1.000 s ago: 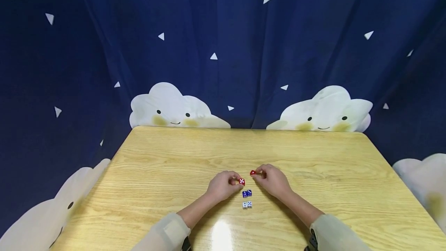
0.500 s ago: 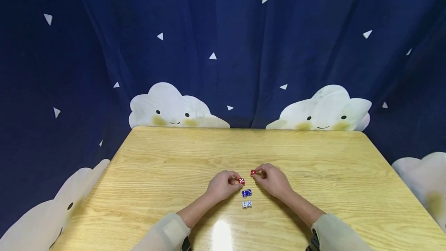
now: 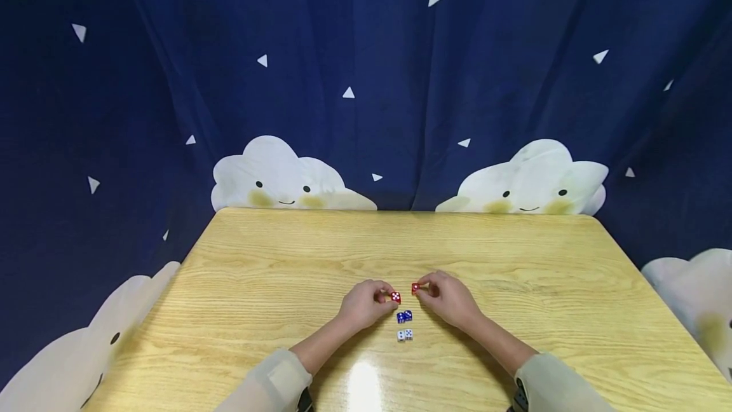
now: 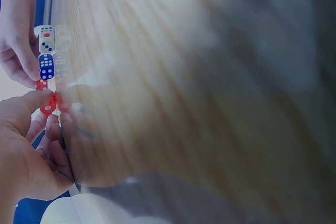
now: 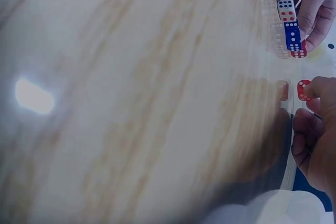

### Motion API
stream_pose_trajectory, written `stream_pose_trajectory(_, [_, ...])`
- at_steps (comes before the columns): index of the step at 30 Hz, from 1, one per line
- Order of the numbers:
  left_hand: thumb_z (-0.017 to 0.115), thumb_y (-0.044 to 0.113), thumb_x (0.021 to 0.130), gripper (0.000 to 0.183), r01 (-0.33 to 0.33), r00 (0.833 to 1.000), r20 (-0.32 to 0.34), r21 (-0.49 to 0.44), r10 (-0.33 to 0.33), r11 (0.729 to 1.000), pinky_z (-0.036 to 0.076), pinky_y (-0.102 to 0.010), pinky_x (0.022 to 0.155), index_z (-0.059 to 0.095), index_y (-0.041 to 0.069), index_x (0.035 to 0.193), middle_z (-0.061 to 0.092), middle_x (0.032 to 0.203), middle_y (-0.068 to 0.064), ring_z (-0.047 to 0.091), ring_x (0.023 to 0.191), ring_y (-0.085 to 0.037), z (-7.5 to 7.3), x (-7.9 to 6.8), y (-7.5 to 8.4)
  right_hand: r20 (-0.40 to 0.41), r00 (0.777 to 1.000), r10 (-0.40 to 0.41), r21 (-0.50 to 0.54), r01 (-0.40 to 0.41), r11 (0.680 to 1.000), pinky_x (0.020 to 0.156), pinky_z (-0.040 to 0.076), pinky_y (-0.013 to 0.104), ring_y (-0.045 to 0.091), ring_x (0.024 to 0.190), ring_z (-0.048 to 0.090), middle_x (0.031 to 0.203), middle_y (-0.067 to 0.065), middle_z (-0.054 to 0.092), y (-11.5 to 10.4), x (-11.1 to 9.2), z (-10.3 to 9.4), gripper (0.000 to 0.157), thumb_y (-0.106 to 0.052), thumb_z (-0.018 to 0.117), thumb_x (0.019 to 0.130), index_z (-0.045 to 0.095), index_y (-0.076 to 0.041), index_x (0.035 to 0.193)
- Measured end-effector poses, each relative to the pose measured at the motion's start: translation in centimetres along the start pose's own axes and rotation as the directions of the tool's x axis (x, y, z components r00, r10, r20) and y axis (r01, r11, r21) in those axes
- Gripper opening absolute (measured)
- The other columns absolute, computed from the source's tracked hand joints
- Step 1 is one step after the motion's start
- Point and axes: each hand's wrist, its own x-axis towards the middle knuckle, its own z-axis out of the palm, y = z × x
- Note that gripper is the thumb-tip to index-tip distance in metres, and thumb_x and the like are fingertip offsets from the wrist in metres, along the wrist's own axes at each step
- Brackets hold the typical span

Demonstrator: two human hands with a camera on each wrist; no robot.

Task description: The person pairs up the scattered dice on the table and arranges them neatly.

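Observation:
Between thumb and fingertips, my left hand (image 3: 361,306) pinches a red die (image 3: 396,297) with a five face up, near the middle of the table. My right hand (image 3: 450,299) pinches another red die (image 3: 415,288) showing one dot, slightly farther back and to the right. A small gap separates the two red dice. Just nearer to me, two blue dice (image 3: 404,316) sit side by side, and two white dice (image 3: 405,335) form a pair below them. In the right wrist view, the right hand's red die (image 5: 304,90) appears just off the tabletop.
The wooden table (image 3: 274,253) extends to both sides, with a bright light reflection near its front. Behind it hangs a dark blue curtain (image 3: 320,37) with white triangles and printed clouds (image 3: 280,177).
My right hand has moved its red die slightly toward me, closer in line with the other red die. The left hand and the blue and white dice stay put.

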Motion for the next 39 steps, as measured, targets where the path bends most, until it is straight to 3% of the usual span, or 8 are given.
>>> stream_pose_trajectory(10, [0.073, 0.029, 0.079, 0.021, 0.002, 1.000, 0.001, 0.004, -0.002, 1.000, 0.035, -0.020, 0.054, 0.070, 0.015, 0.094, 0.056, 0.068, 0.009, 0.043, 0.061, -0.003, -0.08, -0.08, 0.11, 0.021, 0.998, 0.057, 0.057, -0.058, 0.997, 0.055, 0.037, 0.019, 0.003, 0.059, 0.044, 0.067, -0.009, 0.052, 0.18, -0.11, 0.23, 0.015, -0.020, 0.071, 0.080, 0.070, -0.012, 0.093])
stream_pose_trajectory(17, [0.073, 0.029, 0.079, 0.021, 0.012, 1.000, 0.007, 0.003, -0.012, 1.000, 0.035, -0.020, 0.055, 0.070, 0.015, 0.094, 0.056, 0.069, 0.009, 0.044, 0.062, -0.003, -0.01, -0.13, 0.07, 0.045, 0.999, 0.029, 0.118, -0.034, 0.992, 0.054, 0.039, 0.018, 0.002, 0.060, 0.045, 0.067, -0.009, 0.053, 0.01, -0.25, 0.20, 0.014, -0.018, 0.071, 0.080, 0.070, -0.013, 0.092])
stream_pose_trajectory(39, [0.073, 0.028, 0.079, 0.022, 0.007, 1.000, 0.007, 0.002, -0.007, 1.000, 0.036, -0.020, 0.054, 0.070, 0.014, 0.096, 0.057, 0.070, 0.008, 0.044, 0.062, -0.003, -0.05, -0.10, 0.05, 0.077, 0.995, -0.059, 0.163, 0.046, 0.985, 0.055, 0.040, 0.018, 0.001, 0.062, 0.046, 0.070, -0.009, 0.054, -0.25, -0.49, 0.71, 0.012, -0.017, 0.070, 0.081, 0.070, -0.015, 0.094])
